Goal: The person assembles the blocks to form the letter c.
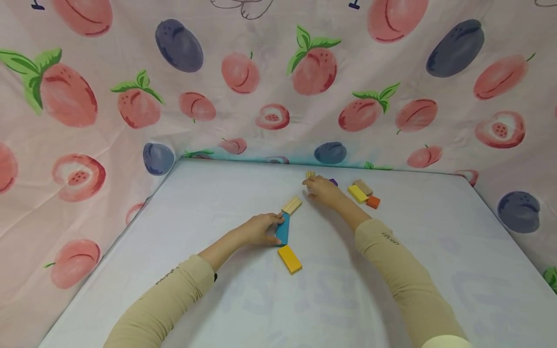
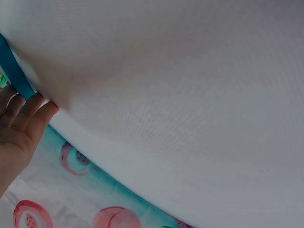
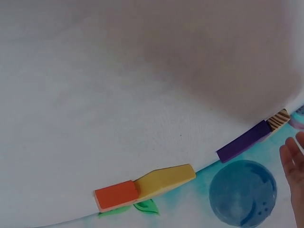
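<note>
My left hand (image 1: 262, 229) grips a flat blue block (image 1: 283, 231), thumb at its near end and fingertips by its far end. In the left wrist view, the fingers (image 2: 35, 114) meet the edge of the blue block (image 2: 13, 69). A pale, striped wooden block (image 1: 292, 205) lies just beyond it, and a yellow-orange block (image 1: 290, 259) on the near side. Toward the back, my right hand (image 1: 324, 190) is spread loosely beside a small striped block (image 1: 310, 174), holding nothing visible. A purple block (image 1: 333, 182) is partly hidden behind this hand.
Right of the right hand, a yellow block (image 1: 358, 194), a tan block (image 1: 363, 187) and an orange block (image 1: 373, 202) lie together. The white tabletop (image 1: 243, 309) ends at a fruit-print cloth (image 1: 270, 87) hanging along the back and sides.
</note>
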{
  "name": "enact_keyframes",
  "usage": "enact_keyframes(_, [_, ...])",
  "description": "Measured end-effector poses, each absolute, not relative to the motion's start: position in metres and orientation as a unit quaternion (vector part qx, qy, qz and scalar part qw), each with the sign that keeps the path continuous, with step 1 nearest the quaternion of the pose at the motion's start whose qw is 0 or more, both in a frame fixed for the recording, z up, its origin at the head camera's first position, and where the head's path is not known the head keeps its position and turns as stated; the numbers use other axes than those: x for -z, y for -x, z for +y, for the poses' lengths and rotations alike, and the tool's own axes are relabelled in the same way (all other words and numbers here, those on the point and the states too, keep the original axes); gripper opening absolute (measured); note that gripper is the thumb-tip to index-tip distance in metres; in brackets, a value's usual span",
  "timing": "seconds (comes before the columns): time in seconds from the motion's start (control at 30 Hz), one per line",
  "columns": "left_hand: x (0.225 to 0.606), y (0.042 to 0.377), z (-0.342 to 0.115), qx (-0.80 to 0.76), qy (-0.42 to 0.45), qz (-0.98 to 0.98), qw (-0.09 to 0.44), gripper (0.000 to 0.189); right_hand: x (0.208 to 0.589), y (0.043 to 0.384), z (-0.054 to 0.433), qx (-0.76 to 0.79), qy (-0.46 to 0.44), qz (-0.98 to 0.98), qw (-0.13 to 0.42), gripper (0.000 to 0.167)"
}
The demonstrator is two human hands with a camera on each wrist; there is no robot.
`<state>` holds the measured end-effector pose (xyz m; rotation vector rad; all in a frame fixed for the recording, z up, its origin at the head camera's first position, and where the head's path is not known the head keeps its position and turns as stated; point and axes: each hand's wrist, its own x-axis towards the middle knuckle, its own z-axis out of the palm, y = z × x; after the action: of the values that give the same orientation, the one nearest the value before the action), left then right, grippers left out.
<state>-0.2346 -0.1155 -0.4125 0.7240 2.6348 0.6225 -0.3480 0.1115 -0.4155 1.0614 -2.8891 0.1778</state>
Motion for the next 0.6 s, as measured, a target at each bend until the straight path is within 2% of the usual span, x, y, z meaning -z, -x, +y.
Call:
enact_keyframes(0.17, [0.4126,0.2341,-0.1149,-0.224,-0.256,0.925,0.171,0.062,0.4186,0.35,0.1133,-0.072,-0.31,-0.945,0.072,0.043])
enact_keyframes(0.33, [0.4132,0.2341,-0.1145,-0.223,-0.254,0.925,0.172,0.062,0.4212,0.3506,0.1153,-0.084,-0.278,-0.951,0.107,0.039])
enact_keyframes(0.6, [0.4155,0.235,-0.1155,-0.225,-0.258,0.924,0.169,0.062,0.4232,0.3525,0.1081,-0.129,-0.198,-0.962,0.138,0.05])
